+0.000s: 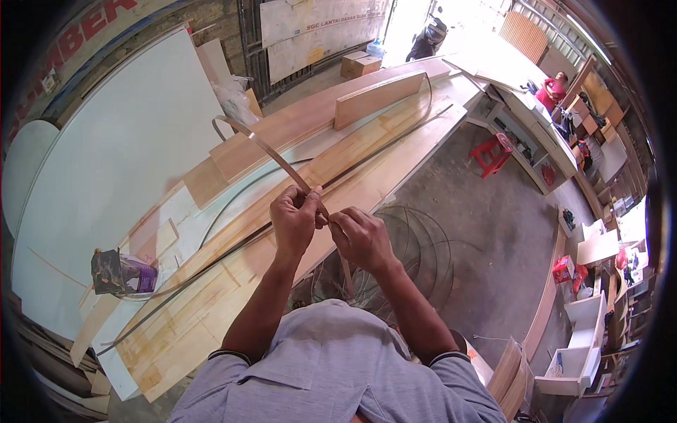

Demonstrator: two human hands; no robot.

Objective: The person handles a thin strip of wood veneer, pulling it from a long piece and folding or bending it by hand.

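A thin, flexible brown edge-banding strip [273, 155] runs through both hands. My left hand [295, 217] pinches it between thumb and fingers. My right hand [361, 238] is closed on it close by, fingertips almost touching the left hand. Beyond my left hand the strip rises and curls into a loop; below the hands its tail hangs past the bench edge. Under my hands lie long pale wooden boards [204, 299] with dark narrow strips [243, 242] across them. A purple container with a dark blocky top [127, 275] stands at the left end.
An upright wooden panel [381, 99] stands on the bench's far part. Coils of thin strip [427, 257] lie on the floor at right. Farther off are a red stool [491, 151], a cardboard box [361, 65], white drawer boxes [575, 352] and a person in red [551, 93].
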